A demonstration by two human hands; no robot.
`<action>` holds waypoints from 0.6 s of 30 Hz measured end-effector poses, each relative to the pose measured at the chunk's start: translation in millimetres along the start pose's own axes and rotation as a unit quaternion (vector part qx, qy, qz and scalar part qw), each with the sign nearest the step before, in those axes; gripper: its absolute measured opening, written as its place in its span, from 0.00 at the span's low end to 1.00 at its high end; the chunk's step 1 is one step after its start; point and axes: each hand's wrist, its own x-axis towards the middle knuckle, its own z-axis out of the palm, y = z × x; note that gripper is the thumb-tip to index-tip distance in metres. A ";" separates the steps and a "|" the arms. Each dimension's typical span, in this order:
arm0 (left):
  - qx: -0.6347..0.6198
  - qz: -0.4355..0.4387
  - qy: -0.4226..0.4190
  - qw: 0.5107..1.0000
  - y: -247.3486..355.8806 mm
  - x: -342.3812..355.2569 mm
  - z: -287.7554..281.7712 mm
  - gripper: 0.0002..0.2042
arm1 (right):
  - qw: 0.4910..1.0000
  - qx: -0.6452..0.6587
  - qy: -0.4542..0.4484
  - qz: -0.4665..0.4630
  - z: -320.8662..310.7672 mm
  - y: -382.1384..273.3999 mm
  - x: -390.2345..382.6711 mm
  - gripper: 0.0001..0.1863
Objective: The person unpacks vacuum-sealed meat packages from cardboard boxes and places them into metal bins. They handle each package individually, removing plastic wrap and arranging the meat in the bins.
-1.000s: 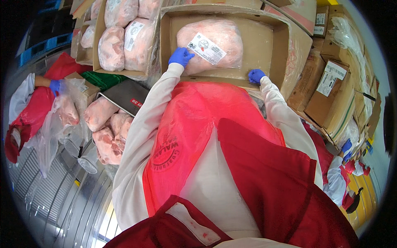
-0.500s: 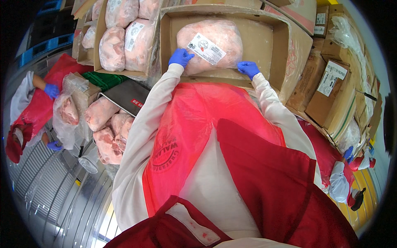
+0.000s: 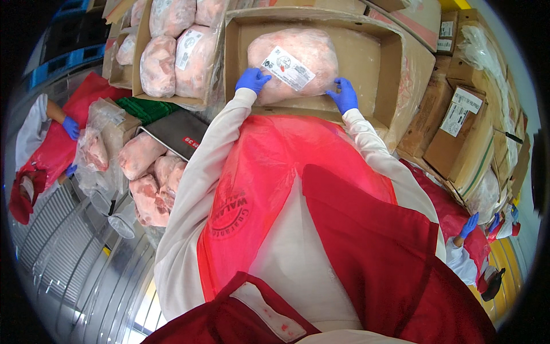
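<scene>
A wrapped pink piece of meat (image 3: 298, 51) with a white label (image 3: 286, 67) lies in an open cardboard box (image 3: 378, 74). My left hand (image 3: 251, 81), in a blue glove, has its fingers closed on the bag's lower left edge, beside the label. My right hand (image 3: 345, 94), also blue-gloved, is open at the bag's right lower corner, fingers apart and raised, tips at or close to the plastic; actual contact is hard to tell.
A box of wrapped meat (image 3: 157, 66) adjoins at left; loose pieces (image 3: 149, 195) lie below it beside a dark tray (image 3: 172, 135). Cardboard boxes (image 3: 435, 132) fill the right. Co-workers in red aprons stand at left (image 3: 51, 146) and lower right (image 3: 464, 255).
My right hand has moved up and left from the box's lower right to the bag's edge, and its fingers have opened. My left hand keeps its place. Co-workers' hands have shifted.
</scene>
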 end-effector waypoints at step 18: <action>0.012 -0.014 -0.030 0.999 4.2 -4.6 0.1 0.21 | 0.997 0.025 -0.042 -0.053 -5.5 -15.2 2.3 0.16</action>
